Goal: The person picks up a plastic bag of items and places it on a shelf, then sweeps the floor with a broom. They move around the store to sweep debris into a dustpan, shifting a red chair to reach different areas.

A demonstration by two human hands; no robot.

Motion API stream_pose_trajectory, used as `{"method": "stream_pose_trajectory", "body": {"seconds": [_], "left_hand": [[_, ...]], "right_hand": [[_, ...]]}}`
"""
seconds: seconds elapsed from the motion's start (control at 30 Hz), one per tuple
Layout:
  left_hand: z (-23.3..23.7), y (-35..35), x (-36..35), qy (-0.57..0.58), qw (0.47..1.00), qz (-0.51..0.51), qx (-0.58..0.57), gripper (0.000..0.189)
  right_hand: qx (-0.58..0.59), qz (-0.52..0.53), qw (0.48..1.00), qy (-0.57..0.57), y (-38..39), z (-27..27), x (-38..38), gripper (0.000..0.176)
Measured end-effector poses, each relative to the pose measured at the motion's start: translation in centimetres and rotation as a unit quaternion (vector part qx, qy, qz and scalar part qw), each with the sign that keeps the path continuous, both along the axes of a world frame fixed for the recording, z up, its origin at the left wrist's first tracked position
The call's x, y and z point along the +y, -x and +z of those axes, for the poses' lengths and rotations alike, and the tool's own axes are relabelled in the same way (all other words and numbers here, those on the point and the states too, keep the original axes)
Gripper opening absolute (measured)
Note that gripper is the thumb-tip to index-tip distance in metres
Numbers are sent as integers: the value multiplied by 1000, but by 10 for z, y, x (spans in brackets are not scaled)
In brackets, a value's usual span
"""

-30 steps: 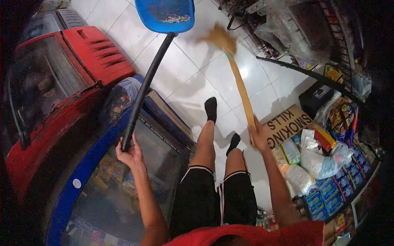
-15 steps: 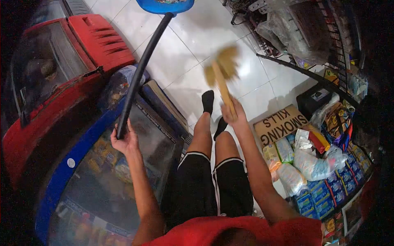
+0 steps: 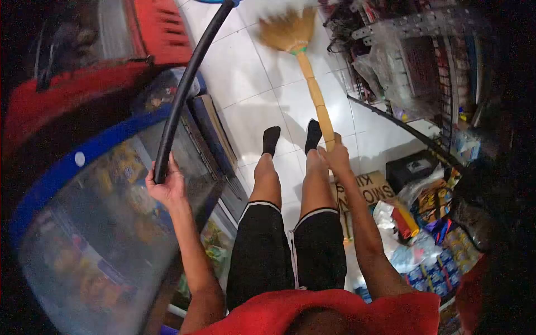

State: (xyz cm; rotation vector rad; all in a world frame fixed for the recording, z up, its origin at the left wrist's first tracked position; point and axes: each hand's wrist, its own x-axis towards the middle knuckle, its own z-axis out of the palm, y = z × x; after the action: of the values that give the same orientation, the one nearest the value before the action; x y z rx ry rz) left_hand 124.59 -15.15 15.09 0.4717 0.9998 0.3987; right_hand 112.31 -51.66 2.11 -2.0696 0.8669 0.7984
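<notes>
My left hand (image 3: 167, 184) holds the lower end of a long black handle (image 3: 187, 84), which runs up to a blue dustpan (image 3: 209, 1); only the pan's edge shows at the top of the view. In my right hand (image 3: 336, 157) is the wooden handle of a broom (image 3: 314, 89). The broom's tan bristles (image 3: 287, 29) fan out over the white tiled floor (image 3: 245, 72), slightly blurred, to the right of the dustpan. Both hands are closed round their handles.
A glass-topped case with a blue rim (image 3: 53, 173) stands at the left, below a red object (image 3: 162, 33). At the right are a cardboard piece (image 3: 371, 184), a black box (image 3: 411, 168), packaged goods (image 3: 432, 273) and a rack (image 3: 441, 72). My socked feet are on the floor.
The broom has swung up and away from me, its bristles now near the top. The dustpan has moved mostly out of view. My feet stand farther apart, and the view has shifted.
</notes>
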Motion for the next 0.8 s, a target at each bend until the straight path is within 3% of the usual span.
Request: {"method": "stream_pose_trajectory", "body": {"seconds": [0.03, 0.07, 0.1, 0.13, 0.2, 0.3, 0.33, 0.4, 0.47, 0.53, 0.57, 0.7, 0.8], "left_hand": [[2, 12, -2, -7, 1000, 5, -12, 18], [4, 25, -4, -14, 1000, 8, -22, 18], [7, 35, -8, -17, 999, 23, -22, 18], [9, 45, -12, 4, 999, 29, -22, 18], [4, 67, -5, 60, 997, 45, -36, 19], [4, 74, -17, -24, 995, 93, -31, 28], [2, 75, -17, -23, 994, 92, -47, 27], [0, 77, -20, -25, 993, 101, -47, 26], [-3, 70, -22, -30, 991, 115, -67, 25], [-4, 71, -19, -30, 991, 120, -59, 26], [-4, 73, -18, -26, 991, 117, -54, 26], [7, 78, -13, -25, 990, 124, -63, 21], [7, 86, -5, -7, 989, 136, -59, 21]], "right_hand": [[3, 16, 1000, -5, 1, 16, -5, 51], [9, -90, 980, -175, 5, 38, -11, 48], [18, -193, 922, -335, 6, 59, -18, 46], [25, -180, 924, -336, 11, 75, -22, 46], [183, -116, 925, -313, 31, 101, -28, 47], [129, -9, 935, -331, 70, 105, -39, 40], [324, -44, 852, -410, 67, 114, -42, 38], [509, -81, 724, -459, 81, 112, -41, 36], [580, -291, 463, -604, 107, 72, -25, 31], [445, -170, 741, -473, 118, 57, 16, 28], [372, -102, 810, -442, 122, 30, 34, 27], [253, -17, 861, -441, 56, -80, 36, 25], [362, -71, 820, -438, -78, -122, -24, 24]]}}
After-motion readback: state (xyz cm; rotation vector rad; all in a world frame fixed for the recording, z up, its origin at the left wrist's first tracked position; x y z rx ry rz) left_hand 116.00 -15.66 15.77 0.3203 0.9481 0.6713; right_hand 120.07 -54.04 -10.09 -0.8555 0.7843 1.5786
